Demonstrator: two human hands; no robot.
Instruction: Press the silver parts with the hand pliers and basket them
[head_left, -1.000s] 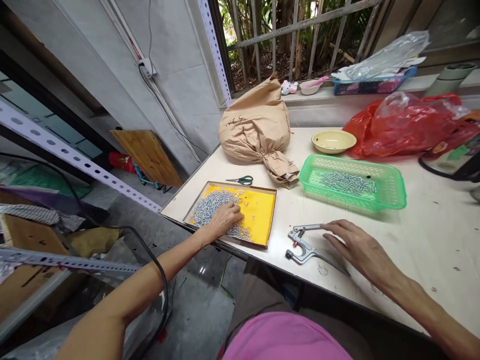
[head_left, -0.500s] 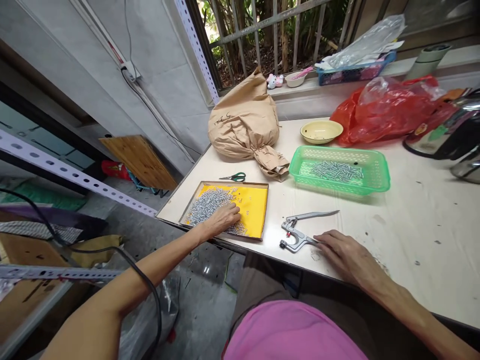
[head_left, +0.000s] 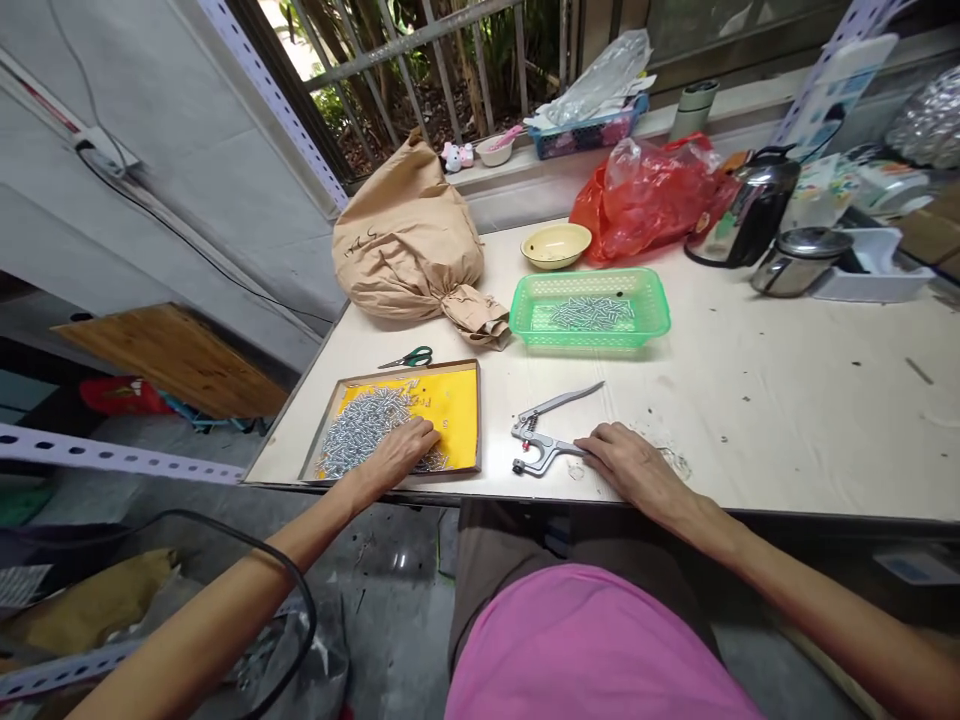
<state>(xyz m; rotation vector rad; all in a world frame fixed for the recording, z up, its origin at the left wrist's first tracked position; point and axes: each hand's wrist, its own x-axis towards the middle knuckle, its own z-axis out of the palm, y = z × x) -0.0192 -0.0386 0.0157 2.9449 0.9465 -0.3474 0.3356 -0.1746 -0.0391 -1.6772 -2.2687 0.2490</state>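
My left hand [head_left: 405, 447] is at a shallow cardboard box [head_left: 478, 420] with a yellow bottom. Its fingers are bent and pinched together over small metal pieces; whatever lies between the fingertips is hidden. A heap of small silvery metal pieces [head_left: 358, 432] fills the box's left part. On the table to the right lie grey snap fastener pliers [head_left: 551, 447], handles spread, with a red bit and a black round end at the jaw. My right hand [head_left: 626, 462] has its fingers closed on the end of the lower handle.
Behind the box lie green-handled scissors [head_left: 411, 357] and a brown paper bag [head_left: 409, 245]. A green plastic basket [head_left: 651, 325] holds more metal pieces. Farther back stand a cream bowl [head_left: 556, 245], a red plastic bag [head_left: 645, 200] and a kettle [head_left: 757, 210].
The view has swung right, bringing more of the table's right side into sight. Both hands keep nearly the same places, at the box and on the pliers' handle.
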